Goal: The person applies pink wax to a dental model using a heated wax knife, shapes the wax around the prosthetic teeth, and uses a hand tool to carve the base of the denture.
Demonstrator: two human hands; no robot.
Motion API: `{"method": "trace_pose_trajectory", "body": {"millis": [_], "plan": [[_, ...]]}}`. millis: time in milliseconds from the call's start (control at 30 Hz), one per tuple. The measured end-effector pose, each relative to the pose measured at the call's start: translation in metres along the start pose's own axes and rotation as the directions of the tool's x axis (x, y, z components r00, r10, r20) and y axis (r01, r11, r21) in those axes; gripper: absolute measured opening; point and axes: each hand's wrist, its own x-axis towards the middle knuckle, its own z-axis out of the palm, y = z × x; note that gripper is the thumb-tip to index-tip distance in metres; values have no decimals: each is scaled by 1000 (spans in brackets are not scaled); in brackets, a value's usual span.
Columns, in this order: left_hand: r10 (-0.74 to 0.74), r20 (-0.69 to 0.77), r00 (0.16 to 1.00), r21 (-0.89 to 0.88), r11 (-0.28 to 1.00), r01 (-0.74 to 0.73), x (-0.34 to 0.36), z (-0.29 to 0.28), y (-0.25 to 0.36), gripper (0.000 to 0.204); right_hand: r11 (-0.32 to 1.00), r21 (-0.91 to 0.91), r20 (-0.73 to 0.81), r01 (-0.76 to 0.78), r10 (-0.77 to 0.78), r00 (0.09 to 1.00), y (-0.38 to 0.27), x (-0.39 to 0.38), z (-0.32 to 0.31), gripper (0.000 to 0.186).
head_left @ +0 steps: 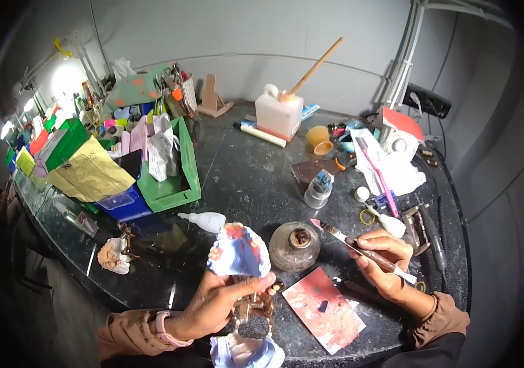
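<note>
My left hand (219, 306) grips a brass-coloured dental articulator (252, 305), its fingers partly hidden behind it. The upper bluish-white plaster cast (240, 260) carries pink wax and several teeth. The lower cast (246, 352) hangs near the bottom edge. In my right hand (387, 260) is a wax knife (360, 248), held like a pen, with pink wax on its blade tip. That tip is above and right of the neck of a round glass spirit burner (295, 246); I cannot make out a flame. A pink wax sheet (323, 313) with scraps on it lies between my hands.
A white squeeze bottle (206, 221) lies behind the casts. Another articulated cast (114, 254) stands at left, near green and blue bins (179, 190). A plastic jug (279, 113) with a stick stands at the back. A handpiece (433, 245) and pink toothbrush (381, 175) lie right.
</note>
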Motion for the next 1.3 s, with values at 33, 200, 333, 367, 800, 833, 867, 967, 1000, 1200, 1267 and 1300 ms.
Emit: {"method": "trace_pose_trajectory", "body": {"millis": [33,200,333,367,800,833,867,967,1000,1200,1267,1300], "plan": [[37,14,999,-14,999,-37,-2,-1,0,24,1000,-17,29,12,-11,1000,0,1,3,22],[-120,13,993,30,992,119,5,-15,-3,36,994,-105,104,21,-10,995,5,2,9,20],[-25,75,997,29,999,23,11,-12,-7,46,997,-65,35,-33,35,999,7,-4,5,20],[37,104,994,72,996,-44,11,-14,-12,48,997,-65,47,-42,46,998,5,-4,4,20],[142,264,954,293,931,-219,7,-16,-19,49,1000,28,379,-5,-6,926,-27,6,14,16],[176,298,938,362,888,-282,7,-17,-19,49,1000,-2,394,19,-17,919,-25,6,13,12],[172,296,940,361,890,-277,6,-16,-18,49,999,-32,411,44,-28,911,-24,5,12,10],[103,277,955,334,922,-196,6,-15,-17,60,1000,-21,416,20,-10,909,-23,5,11,9],[122,285,951,345,912,-220,6,-16,-17,59,1000,-12,424,4,1,906,-24,6,11,9],[168,313,935,389,875,-287,7,-17,-18,54,999,-32,461,30,-12,887,-27,13,12,9],[171,350,921,389,868,-309,6,-17,-17,53,998,-56,447,41,-12,894,-36,10,12,9],[169,344,924,387,871,-304,6,-17,-18,53,997,-54,448,51,-21,894,-36,10,12,8]]}}
